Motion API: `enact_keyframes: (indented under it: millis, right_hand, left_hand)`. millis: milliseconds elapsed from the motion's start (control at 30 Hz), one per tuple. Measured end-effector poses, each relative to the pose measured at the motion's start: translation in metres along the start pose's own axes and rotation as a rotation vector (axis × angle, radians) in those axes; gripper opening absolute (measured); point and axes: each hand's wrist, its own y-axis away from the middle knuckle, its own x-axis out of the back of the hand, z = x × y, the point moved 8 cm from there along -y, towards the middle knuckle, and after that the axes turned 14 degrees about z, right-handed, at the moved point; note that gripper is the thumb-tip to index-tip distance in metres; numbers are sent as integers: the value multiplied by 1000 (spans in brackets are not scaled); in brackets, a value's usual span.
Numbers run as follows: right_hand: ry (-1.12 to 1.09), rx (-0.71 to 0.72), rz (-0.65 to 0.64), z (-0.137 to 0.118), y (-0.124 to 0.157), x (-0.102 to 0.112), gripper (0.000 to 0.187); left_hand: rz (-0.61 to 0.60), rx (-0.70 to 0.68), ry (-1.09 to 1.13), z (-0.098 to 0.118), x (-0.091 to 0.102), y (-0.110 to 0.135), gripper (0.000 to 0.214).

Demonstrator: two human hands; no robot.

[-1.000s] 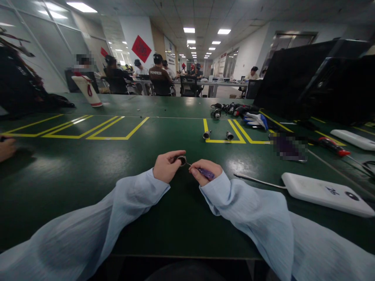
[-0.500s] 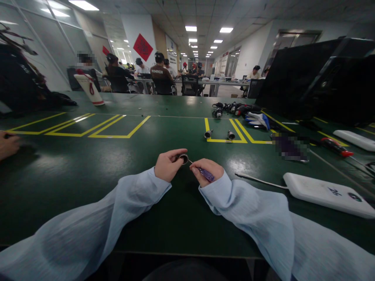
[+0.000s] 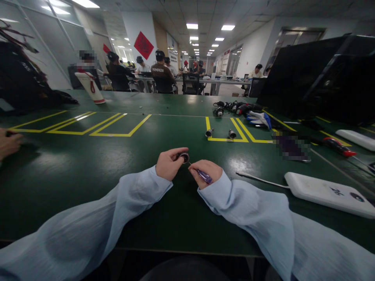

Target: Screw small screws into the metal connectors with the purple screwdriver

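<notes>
My left hand (image 3: 168,164) is closed around a small round metal part (image 3: 184,157), pinched between thumb and fingers. My right hand (image 3: 205,172) grips a small screwdriver with a purple handle (image 3: 204,176); its thin shaft points up-left into the metal part. Both hands rest on the green table (image 3: 88,164) just in front of me, wrists in pale blue sleeves.
Two small metal parts (image 3: 208,133) (image 3: 231,135) lie on yellow tape lines ahead. More parts and a glove (image 3: 258,118) sit farther back. A white device with a cable (image 3: 328,194) and a red-handled screwdriver (image 3: 335,146) lie at right. Another person's hand (image 3: 8,143) is at left.
My hands hold the same grip on part and screwdriver; the view has tilted slightly, so everything sits a little higher. The other person's hand at left has shifted slightly.
</notes>
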Motion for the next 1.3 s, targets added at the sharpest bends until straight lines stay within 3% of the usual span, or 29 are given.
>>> enact_keyframes:
  millis: [233, 767, 833, 967, 1033, 1133, 1300]
  right_hand:
    - [60, 68, -21, -6, 0, 1, 9]
    - [18, -43, -49, -1, 0, -1, 12]
    - [-58, -143, -11, 7, 0, 0, 13]
    - [-377, -637, 73, 41, 11, -4, 15]
    - [-541, -820, 106, 51, 18, -9, 19]
    - [-667, -899, 136, 54, 21, -11, 22]
    - [-608, -840, 124, 48, 17, -8, 23]
  left_hand:
    - [26, -16, -2, -1, 2, -1, 36]
    - [7, -5, -3, 2, 2, 1, 35]
    - [8, 45, 58, 0, 2, 1, 37]
    - [30, 140, 175, -9, 4, 1, 39]
    - [41, 157, 195, -11, 5, 0, 40]
    - [50, 165, 207, -12, 5, 1, 40]
    - [57, 165, 196, -12, 5, 0, 38]
